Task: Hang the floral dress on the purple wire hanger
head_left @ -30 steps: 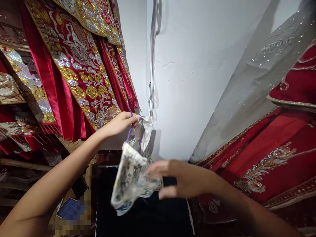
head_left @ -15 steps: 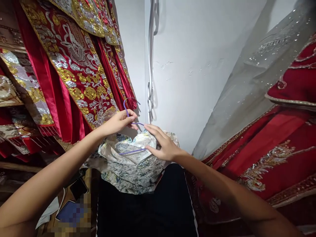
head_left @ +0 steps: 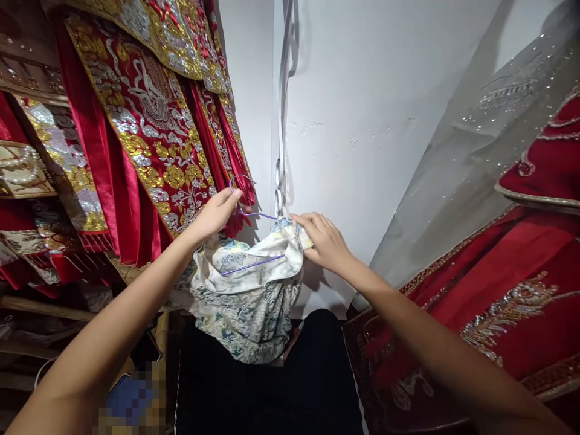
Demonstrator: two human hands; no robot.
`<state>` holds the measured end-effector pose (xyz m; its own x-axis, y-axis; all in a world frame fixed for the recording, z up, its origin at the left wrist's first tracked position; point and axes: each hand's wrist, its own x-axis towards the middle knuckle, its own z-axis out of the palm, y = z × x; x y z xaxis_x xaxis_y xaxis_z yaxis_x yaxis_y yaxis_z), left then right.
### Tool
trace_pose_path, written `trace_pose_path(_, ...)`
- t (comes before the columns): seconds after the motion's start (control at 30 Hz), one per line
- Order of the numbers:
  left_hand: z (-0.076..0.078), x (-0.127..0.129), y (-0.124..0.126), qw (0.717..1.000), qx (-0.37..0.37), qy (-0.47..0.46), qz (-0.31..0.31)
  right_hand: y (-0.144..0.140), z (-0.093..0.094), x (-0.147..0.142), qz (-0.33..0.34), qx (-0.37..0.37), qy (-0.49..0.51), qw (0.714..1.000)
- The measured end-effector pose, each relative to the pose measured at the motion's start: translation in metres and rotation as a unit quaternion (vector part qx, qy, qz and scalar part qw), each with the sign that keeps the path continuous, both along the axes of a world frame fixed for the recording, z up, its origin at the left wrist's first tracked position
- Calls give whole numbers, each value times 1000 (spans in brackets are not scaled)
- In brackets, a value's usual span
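Note:
A floral blouse (head_left: 247, 314) in white, green and blue hangs over my lap, its neckline facing up. Through the neck opening shows the lower bar of a purple hanger (head_left: 258, 215), whose hook points up and away. My left hand (head_left: 220, 212) is closed around the base of that hook. My right hand (head_left: 325, 238) grips the blouse's right shoulder, thumb below and fingers above, near the hanger's right end, which the cloth hides.
Red garments with gold and silver embroidery (head_left: 158, 139) hang at the left. A red beaded garment (head_left: 498, 290) and sheer grey fabric (head_left: 435, 157) are at the right. White cords (head_left: 281, 109) run down the white wall ahead. A blue-screened device (head_left: 129, 396) lies lower left.
My right hand has moved right and slightly up, from the neckline to the shoulder cloth. The left hand has lifted the hanger slightly, and the blouse's right shoulder is drawn over its end.

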<state>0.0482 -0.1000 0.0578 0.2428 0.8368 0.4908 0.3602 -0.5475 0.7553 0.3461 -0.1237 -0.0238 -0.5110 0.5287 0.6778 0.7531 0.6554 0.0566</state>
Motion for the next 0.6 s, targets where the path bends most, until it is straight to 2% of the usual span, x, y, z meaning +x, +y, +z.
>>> trace_pose_path(0.07,3,-4,-7,987,134,-3,84,13,16,3,-34,14,10,999)
trace_pose_path(0.13,5,-8,-19,964,232,-2,127,27,34,8,-73,25,23,997)
trace_pose_path(0.2,1,-9,-33,944,294,-2,148,39,50,14,-110,37,40,992)
trace_pose_path(0.27,-11,-6,-42,931,323,-5,170,47,59,21,-140,45,58,987)
trace_pose_path(0.33,-32,0,-46,932,313,-18,183,49,61,27,-159,50,76,983)
trace_pose_path(0.4,-60,9,-44,945,267,-47,182,45,54,31,-171,54,93,979)
trace_pose_path(0.5,-102,25,-30,969,156,-105,158,36,32,35,-170,50,107,978)
trace_pose_path(0.6,-131,38,-6,977,55,-138,154,30,6,37,-143,38,115,982)
